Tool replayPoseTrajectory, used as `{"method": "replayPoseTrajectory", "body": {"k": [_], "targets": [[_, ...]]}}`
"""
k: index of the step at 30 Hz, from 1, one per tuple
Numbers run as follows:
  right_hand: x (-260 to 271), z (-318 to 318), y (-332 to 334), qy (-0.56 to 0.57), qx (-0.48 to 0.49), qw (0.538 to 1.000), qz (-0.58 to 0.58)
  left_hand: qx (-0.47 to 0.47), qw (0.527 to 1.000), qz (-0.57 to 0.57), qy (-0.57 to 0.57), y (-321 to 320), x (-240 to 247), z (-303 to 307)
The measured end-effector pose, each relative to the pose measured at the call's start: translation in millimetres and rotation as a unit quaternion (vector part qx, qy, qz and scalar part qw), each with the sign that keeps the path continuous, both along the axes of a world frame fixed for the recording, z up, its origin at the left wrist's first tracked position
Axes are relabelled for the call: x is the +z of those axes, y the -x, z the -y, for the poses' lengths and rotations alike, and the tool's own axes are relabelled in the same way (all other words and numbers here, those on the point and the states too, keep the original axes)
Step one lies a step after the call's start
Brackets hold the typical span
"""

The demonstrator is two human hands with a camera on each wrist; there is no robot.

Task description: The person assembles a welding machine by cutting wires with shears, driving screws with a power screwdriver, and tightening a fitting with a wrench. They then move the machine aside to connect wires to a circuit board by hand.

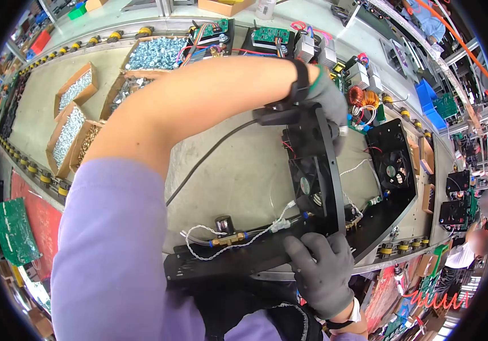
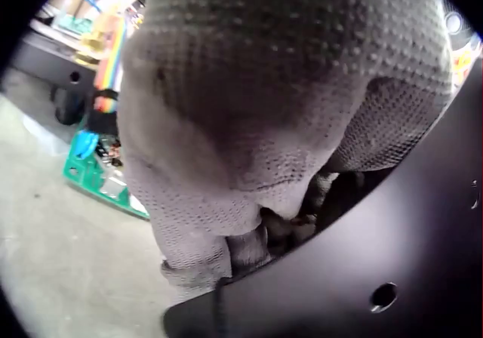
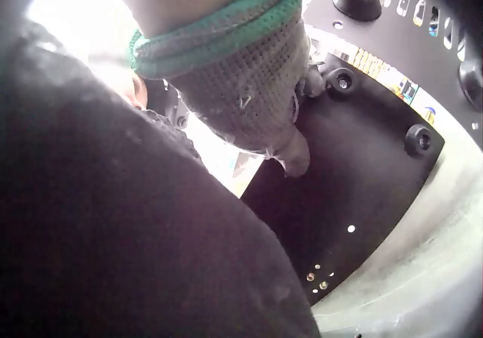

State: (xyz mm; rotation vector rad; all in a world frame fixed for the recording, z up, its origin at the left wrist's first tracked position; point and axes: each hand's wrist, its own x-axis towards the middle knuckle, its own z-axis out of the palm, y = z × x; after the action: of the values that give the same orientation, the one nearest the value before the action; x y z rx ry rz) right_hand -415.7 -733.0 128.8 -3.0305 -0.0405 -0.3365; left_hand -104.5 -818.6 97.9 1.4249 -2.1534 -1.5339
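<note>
A long black metal chassis (image 1: pixel 266 257) with raised panels lies along the bench's near edge. My left hand (image 1: pixel 330 102), in a grey glove, grips the far end of an upright black panel (image 1: pixel 330 170); in the left wrist view the glove's fingers curl behind the panel's edge (image 2: pixel 355 277). A black fan (image 1: pixel 310 184) sits beside this panel. My gloved right hand (image 1: pixel 322 275) holds the chassis's near edge, fingers on top. From below, the right wrist view shows its thumb (image 3: pixel 296 157) against the underside, near rubber feet (image 3: pixel 341 81). A brass fitting (image 1: pixel 228 239) with white wires lies on the chassis.
Cardboard trays of screws (image 1: pixel 76 91) and nuts (image 1: pixel 156 53) stand at the left and back. Green circuit boards (image 1: pixel 271 35) and copper coils (image 1: pixel 363 96) line the far side. A second fan (image 1: pixel 394 169) is at the right. Yellow rollers (image 1: pixel 403 246) edge the bench.
</note>
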Motion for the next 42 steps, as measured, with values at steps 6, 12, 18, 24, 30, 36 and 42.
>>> {"method": "replayPoseTrajectory", "body": {"k": [6, 12, 18, 24, 30, 36, 42], "targets": [[1.2, -2.4, -4.2, 0.006, -0.005, 1.0, -0.006, 0.089, 0.994, -0.047, -0.043, -3.2, 12.5, 7.3], [-7.9, -6.2, 13.7, -0.007, -0.01, 1.0, 0.013, 0.3, 0.92, 0.25, -0.026, -38.6, 5.5, -42.9], [-23.7, -6.9, 38.9, 0.001, 0.003, 0.999, 0.043, 0.256, 0.939, 0.227, -0.04, -41.4, -41.5, -47.3], [-18.2, -5.1, 31.2, 0.009, 0.026, 0.999, 0.038, -0.025, 0.976, 0.144, 0.162, -21.9, -30.7, 11.7], [-2.4, -4.7, 8.6, -0.001, 0.016, 1.0, -0.009, 0.029, 0.985, -0.056, -0.16, -3.9, 46.0, 7.0], [-7.3, -4.3, -24.4, 0.021, -0.025, 0.999, 0.026, 0.193, 0.969, 0.076, 0.137, -14.9, 89.8, -53.6], [-2.1, -4.6, -43.4, -0.037, -0.118, 0.991, 0.054, 0.27, 0.913, 0.16, 0.263, -29.5, 106.3, -153.0]]}}
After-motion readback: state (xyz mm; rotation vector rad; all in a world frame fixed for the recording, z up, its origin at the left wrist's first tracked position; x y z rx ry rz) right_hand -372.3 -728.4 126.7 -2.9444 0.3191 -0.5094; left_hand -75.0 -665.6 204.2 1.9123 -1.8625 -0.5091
